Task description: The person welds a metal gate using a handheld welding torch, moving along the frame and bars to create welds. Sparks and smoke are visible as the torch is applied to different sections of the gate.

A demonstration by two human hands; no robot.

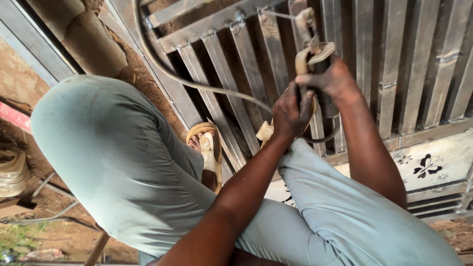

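Note:
I squat over a metal gate (374, 74) lying flat, made of parallel steel bars. My right hand (332, 79) is shut on a welding electrode holder (310, 44) with worn tan jaws and a thin rod pointing to the bars at the top. My left hand (290, 113) is closed around the holder's dark handle and cable just below the right hand. A grey cable (197, 83) runs from the holder up to the top left. My knees in pale green trousers (113, 157) fill the lower part of the view.
My sandalled foot (206, 148) rests on the gate bars between my knees. A gate panel with butterfly cut-outs (427, 166) lies at the lower right. Bare soil, a concrete block (84, 34) and coiled material (12, 172) are at the left.

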